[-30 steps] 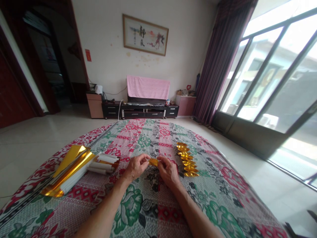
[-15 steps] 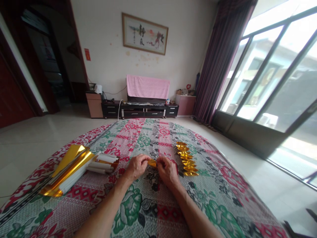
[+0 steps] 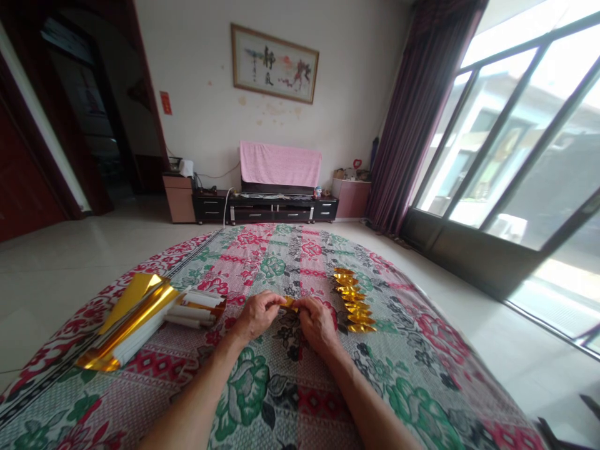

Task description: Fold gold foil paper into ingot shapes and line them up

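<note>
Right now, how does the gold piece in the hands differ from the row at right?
The gold piece is pinched by the left hand and right hand; the row of gold pieces lies on the patterned cloth. The gold piece is single and partly covered; the row has several, with pointed ends showing. Both are shiny gold.

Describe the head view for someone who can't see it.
A person's left hand and right hand hold a small gold piece over a floral cloth. Gold and white sheets lie to the left, a row of gold pieces to the right.
</note>
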### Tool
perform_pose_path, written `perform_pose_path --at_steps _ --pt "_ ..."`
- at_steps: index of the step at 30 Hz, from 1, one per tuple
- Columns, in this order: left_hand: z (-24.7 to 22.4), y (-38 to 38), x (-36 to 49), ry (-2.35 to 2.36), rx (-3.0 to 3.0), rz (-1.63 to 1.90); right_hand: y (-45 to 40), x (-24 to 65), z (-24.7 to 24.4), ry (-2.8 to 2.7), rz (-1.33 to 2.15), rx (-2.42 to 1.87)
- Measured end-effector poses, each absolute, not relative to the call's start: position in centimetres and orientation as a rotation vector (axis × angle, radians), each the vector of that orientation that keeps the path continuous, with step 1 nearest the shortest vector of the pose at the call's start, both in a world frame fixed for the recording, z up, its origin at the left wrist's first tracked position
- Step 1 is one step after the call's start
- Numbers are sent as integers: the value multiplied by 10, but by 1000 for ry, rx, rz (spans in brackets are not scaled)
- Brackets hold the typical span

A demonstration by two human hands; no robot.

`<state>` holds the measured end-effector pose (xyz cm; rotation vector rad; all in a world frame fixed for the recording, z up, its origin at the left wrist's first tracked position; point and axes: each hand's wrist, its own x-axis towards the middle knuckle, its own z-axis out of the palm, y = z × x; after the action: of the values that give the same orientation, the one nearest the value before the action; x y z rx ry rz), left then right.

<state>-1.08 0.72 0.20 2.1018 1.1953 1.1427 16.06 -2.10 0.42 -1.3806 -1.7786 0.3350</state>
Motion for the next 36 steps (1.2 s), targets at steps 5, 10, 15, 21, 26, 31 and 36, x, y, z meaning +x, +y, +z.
perform_pose_path --at_steps 5,10,15,21,26,31,36 --pt "3 6 -12 1177 2344 1100 -19 162 2 -1808 278 -1389" --pt "3 5 -12 1209 2453 1011 -17 161 -5 -1825 217 -1400" --pt "2 4 -12 1235 2484 984 -15 160 -8 -1854 173 -1410" --pt "6 1 -11 1271 2574 969 -18 160 -6 -1873 160 -1398" --pt "8 -1 -6 1256 2641 995 -18 160 -7 -1877 166 -1394" --pt "6 0 -6 1190 2655 975 -19 159 -4 -1894 140 -1392" --pt "6 0 -5 1129 2638 923 -20 160 0 -1939 114 -1391"
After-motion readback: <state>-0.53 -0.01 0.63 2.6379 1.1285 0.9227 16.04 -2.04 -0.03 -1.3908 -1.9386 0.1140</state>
